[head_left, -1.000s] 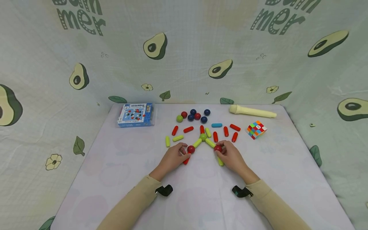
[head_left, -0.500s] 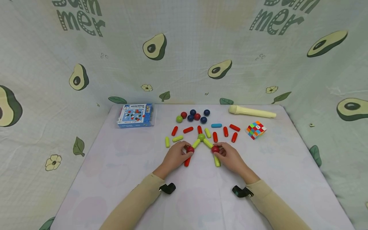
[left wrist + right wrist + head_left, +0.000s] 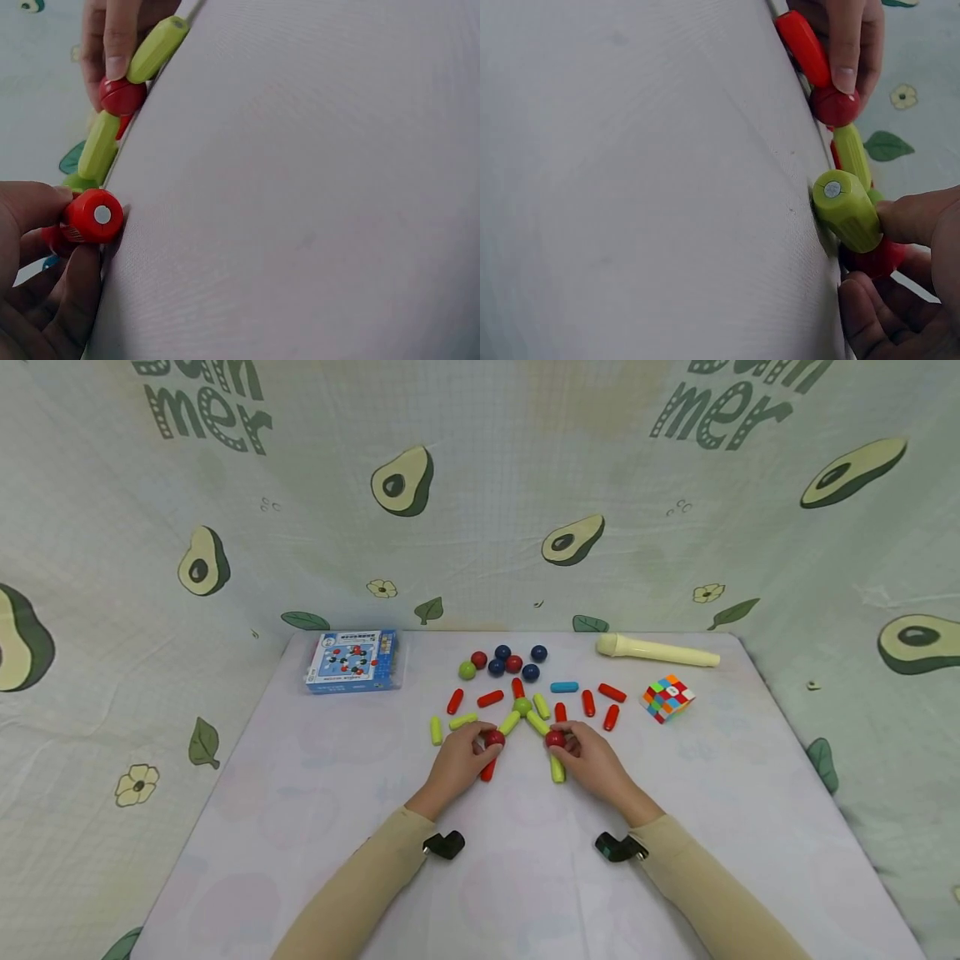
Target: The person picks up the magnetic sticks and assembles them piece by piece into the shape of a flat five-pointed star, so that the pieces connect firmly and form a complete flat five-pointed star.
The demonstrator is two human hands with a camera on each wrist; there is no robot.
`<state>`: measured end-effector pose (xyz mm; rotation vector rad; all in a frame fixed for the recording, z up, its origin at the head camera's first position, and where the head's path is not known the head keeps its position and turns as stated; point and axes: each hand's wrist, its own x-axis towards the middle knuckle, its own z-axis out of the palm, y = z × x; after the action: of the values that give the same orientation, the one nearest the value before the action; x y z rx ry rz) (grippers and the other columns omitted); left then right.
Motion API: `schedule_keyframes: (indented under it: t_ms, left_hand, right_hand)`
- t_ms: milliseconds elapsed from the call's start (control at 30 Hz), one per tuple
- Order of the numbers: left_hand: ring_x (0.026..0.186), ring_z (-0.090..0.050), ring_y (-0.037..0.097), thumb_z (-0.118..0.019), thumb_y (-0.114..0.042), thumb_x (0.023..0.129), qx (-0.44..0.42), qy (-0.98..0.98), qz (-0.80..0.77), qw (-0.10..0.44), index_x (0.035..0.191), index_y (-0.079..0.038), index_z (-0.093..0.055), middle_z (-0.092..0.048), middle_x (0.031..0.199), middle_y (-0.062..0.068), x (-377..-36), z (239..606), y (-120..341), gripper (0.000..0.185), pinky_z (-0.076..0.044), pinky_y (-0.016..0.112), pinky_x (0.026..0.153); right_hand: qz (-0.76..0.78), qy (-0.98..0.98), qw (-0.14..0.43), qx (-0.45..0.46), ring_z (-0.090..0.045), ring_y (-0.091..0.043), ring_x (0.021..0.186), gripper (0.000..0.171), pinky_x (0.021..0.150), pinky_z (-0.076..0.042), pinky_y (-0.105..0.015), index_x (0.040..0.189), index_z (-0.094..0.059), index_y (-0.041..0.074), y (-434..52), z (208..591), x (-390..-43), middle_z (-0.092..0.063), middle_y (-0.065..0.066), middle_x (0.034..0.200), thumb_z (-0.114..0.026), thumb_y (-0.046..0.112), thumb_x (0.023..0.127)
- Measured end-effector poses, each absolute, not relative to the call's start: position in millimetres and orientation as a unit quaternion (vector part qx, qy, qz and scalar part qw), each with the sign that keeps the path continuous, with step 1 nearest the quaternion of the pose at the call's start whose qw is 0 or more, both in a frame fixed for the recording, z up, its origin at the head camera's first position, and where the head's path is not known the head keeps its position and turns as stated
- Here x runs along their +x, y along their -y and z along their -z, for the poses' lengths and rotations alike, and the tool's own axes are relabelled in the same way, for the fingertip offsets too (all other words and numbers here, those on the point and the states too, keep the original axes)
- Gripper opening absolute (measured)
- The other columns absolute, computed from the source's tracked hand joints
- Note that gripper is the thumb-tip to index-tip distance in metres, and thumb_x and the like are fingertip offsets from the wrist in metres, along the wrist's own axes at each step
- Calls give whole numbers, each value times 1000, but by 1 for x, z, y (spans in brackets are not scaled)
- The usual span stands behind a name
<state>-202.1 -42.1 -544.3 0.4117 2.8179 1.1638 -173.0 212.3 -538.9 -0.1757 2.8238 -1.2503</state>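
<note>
Two red balls, one at left (image 3: 494,738) and one at right (image 3: 555,739), belong to a joined figure of balls and rods lying on the table. Yellow-green rods run from them up to a green ball (image 3: 522,707), with a red rod (image 3: 517,687) beyond it. My left hand (image 3: 454,762) pinches the left ball between thumb and fingers; a red rod (image 3: 100,215) extends from that ball toward me. With my right hand (image 3: 592,762) I pinch the right ball, from which a yellow-green rod (image 3: 847,210) points toward me.
Beyond the figure lie several loose balls, among them a dark blue one (image 3: 531,672). Loose rods, including a blue one (image 3: 564,687), are scattered around. A boxed set (image 3: 352,662) stands back left; a pale yellow stick (image 3: 660,652) and a puzzle cube (image 3: 668,698) are at right.
The whole figure has slid away from me and slightly left, its red top rod nearing the loose balls. My left fingers have closed round the left red ball, and both hands moved along.
</note>
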Motion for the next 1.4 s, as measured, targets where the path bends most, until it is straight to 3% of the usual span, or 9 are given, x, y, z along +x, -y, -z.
schedule_keyframes:
  t_ms: [1033, 1267, 1400]
  left_hand:
    - [81, -55, 13, -74, -31, 95, 119, -916, -383, 26, 131, -18, -66, -60, 103, -3, -206, 549, 44, 38, -49, 22, 64]
    - [82, -55, 13, -73, -31, 96, 119, -914, -385, 32, 131, -18, -66, -60, 105, -4, -206, 550, 45, 38, -49, 23, 67]
    - [82, -55, 12, -72, -32, 97, 125, -915, -383, 36, 132, -17, -65, -60, 107, -3, -207, 551, 44, 39, -49, 23, 67]
  right_hand:
    - [383, -923, 10, -47, -58, -21, 93, 39, 77, -54, -33, 131, -62, 10, -208, 531, -185, -60, -6, 117, -72, 25, 97]
    - [377, -926, -3, -39, -58, -24, 96, 39, 77, -56, -36, 134, -60, 10, -210, 519, -212, -60, -8, 120, -68, 26, 99]
    - [360, -932, -13, -47, -59, -27, 102, 39, 85, -55, -41, 134, -60, 8, -212, 515, -237, -61, -10, 122, -67, 24, 100]
